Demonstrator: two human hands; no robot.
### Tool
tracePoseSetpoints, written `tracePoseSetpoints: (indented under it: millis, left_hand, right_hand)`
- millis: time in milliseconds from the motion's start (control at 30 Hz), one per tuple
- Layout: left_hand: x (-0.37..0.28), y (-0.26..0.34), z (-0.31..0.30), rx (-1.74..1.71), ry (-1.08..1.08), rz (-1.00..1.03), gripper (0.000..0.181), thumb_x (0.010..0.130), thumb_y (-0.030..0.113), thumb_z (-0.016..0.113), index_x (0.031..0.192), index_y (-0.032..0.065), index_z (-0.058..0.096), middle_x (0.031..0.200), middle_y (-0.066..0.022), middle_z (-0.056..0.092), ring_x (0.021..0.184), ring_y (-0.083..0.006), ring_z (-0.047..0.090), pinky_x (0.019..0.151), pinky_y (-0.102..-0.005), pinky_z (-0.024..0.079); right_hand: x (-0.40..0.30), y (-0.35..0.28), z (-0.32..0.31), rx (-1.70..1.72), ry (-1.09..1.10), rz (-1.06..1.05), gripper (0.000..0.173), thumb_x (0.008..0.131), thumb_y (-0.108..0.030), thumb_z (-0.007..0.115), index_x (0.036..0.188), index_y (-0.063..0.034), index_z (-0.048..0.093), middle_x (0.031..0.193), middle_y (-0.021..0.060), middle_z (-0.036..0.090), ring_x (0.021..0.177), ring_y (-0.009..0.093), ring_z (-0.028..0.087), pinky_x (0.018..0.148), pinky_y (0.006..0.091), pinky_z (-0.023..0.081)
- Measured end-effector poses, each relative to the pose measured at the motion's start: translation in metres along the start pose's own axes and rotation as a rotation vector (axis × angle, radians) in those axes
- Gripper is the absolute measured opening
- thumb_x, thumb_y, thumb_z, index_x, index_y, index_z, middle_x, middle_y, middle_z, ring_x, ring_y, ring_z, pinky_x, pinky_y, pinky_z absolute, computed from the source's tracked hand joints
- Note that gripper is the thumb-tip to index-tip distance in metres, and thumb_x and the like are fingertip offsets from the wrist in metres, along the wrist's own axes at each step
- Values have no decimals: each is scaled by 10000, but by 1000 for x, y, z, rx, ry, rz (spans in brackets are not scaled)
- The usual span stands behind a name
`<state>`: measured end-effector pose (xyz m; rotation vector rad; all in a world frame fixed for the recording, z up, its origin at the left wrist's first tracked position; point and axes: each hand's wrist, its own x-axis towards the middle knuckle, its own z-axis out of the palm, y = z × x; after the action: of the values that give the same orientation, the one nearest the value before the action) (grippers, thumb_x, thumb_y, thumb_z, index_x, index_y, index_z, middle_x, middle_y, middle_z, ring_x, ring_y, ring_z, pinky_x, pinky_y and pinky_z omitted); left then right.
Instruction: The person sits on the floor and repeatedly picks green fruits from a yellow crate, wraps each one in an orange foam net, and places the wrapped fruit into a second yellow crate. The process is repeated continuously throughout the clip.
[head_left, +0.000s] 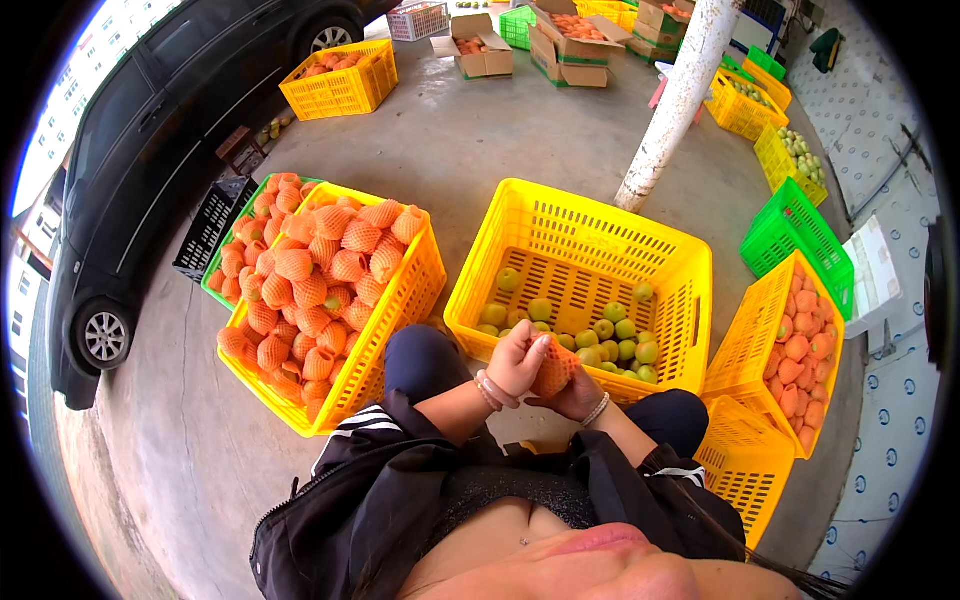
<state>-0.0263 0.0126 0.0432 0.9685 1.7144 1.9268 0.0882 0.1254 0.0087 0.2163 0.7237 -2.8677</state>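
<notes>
Both of my hands meet at an orange foam net sleeve (555, 367), just over the near rim of a yellow plastic crate (585, 199). My left hand (517, 364) pinches the sleeve from the left with thumb and fingers. Around its lower right side curls my right hand (577, 396). Whether a fruit is inside the sleeve cannot be told. Bare green round fruits (615, 330) lie on that crate's floor, mostly along the near side. At the left, another yellow crate (375, 360) is heaped with fruits in orange foam nets (311, 281).
A green crate (217, 255) and a black crate (214, 225) stand at the left. On the right are a crate of netted fruits (739, 345), an empty yellow crate (750, 450) and a green crate (795, 232). A white post (667, 127) rises beyond; a black car (142, 150) is parked left.
</notes>
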Motion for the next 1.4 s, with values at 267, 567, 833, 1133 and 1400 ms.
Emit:
tracePoseSetpoints:
  millis: [267, 567, 833, 1133, 1400]
  left_hand:
    - [7, 3, 0, -225, 83, -78, 159, 953, 120, 509, 808, 67, 469, 726, 41, 494, 658, -24, 418, 601, -192, 386]
    - [22, 4, -4, -271, 307, -37, 150, 955, 108, 507, 811, 88, 468, 696, 57, 492, 613, -14, 423, 560, -179, 363]
    - [28, -30, -26, -281, 398, -158, 153, 910, 103, 584, 822, 79, 461, 737, 43, 500, 647, -26, 435, 590, -177, 378]
    - [27, -39, -26, 53, 191, -216, 188, 838, 35, 635, 870, 51, 450, 778, 0, 538, 723, -67, 530, 637, -216, 440]
    - [18, 8, -15, 331, -230, -91, 271, 774, 133, 700, 923, 31, 499, 695, -79, 593, 624, -140, 581, 583, -286, 472]
  right_hand:
    - [-9, -12, 5, 60, -73, 25, 724, 831, -579, 526, 1400, -180, 323, 1358, 77, 443, 1206, 275, 479, 911, 503, 443]
    - [0, -42, -18, -54, 251, -223, 446, 879, -365, 553, 1252, -146, 444, 1140, 98, 565, 1048, 297, 573, 803, 461, 507]
    - [6, -82, -93, -1884, 816, 362, 410, 796, -313, 613, 1152, -112, 585, 1150, 175, 585, 1083, 354, 542, 934, 378, 451]
    - [48, -79, -84, -1586, 850, 438, 466, 896, -443, 472, 1177, -101, 615, 1286, 158, 524, 1226, 317, 454, 989, 381, 404]
    - [35, -57, -10, -888, -49, 95, 526, 776, -220, 736, 1223, -41, 524, 1176, 35, 573, 1089, 136, 520, 933, 293, 426]
